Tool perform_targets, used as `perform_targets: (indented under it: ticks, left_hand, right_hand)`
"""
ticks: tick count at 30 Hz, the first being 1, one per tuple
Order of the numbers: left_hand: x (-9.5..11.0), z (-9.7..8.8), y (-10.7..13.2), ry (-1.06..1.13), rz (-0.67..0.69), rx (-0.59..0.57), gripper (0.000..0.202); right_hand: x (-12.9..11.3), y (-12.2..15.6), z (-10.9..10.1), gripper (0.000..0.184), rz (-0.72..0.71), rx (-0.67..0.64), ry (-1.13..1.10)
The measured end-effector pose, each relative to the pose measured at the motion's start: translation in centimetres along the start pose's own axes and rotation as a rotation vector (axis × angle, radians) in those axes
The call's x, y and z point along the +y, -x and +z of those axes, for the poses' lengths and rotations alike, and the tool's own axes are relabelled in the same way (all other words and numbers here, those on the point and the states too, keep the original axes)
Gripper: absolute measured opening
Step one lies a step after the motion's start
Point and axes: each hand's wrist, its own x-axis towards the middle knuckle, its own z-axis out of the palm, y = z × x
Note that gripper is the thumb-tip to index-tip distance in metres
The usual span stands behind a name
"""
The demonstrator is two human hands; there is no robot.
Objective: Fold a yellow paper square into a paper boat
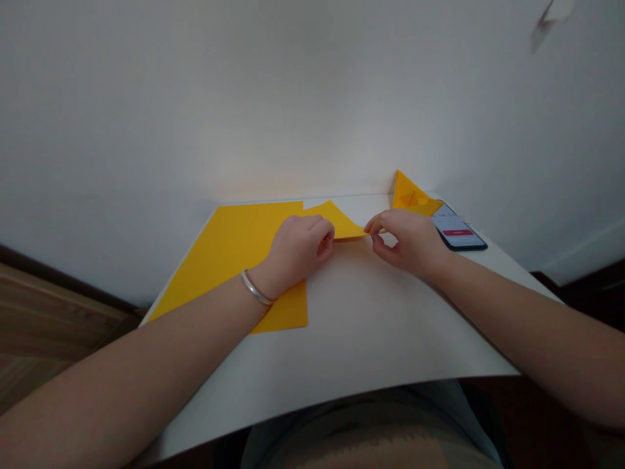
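Note:
Between my two hands is a folded piece of yellow paper (pixel 336 220), its peak pointing toward the wall and its straight edge facing me. My left hand (pixel 305 244), with a silver bangle on the wrist, is closed at the paper's left end; its fingertips are mostly hidden. At the right corner, my right hand (pixel 403 238) pinches the paper between thumb and fingers. Under my left hand and forearm lies a large flat yellow sheet (pixel 234 241). Just beyond my right hand stands another folded yellow paper shape (pixel 413 195), partly covered by that hand.
A phone (pixel 459 231) with its screen lit lies on the right of the white table (pixel 371 326), beside my right wrist. A pale wall (pixel 312 98) rises along the table's back edge. Wooden furniture (pixel 43 319) is at the lower left.

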Motion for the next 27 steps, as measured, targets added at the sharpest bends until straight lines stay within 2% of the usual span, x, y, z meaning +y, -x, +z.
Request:
perform_targets:
  ticks: [8, 14, 20, 27]
  left_hand:
    - [0.3, -0.2, -0.1, -0.145, 0.156, 0.044, 0.009]
    - [0.3, -0.4, 0.0, -0.171, 0.155, 0.044, 0.007]
    - [-0.4, -0.1, 0.0, -0.092, 0.020, -0.006, 0.005]
    - [-1.4, 0.6, 0.1, 0.016, -0.187, -0.169, 0.006]
  right_hand:
    - [-0.9, -0.3, 0.6, 0.010, -0.192, 0.001, -0.122]
    - [-1.2, -0.5, 0.4, 0.012, -0.261, 0.036, -0.143]
    - [-0.7, -0.5, 0.0, 0.013, -0.181, 0.161, -0.195]
    - [0.5, -0.3, -0.4, 0.015, -0.072, 0.302, -0.188]
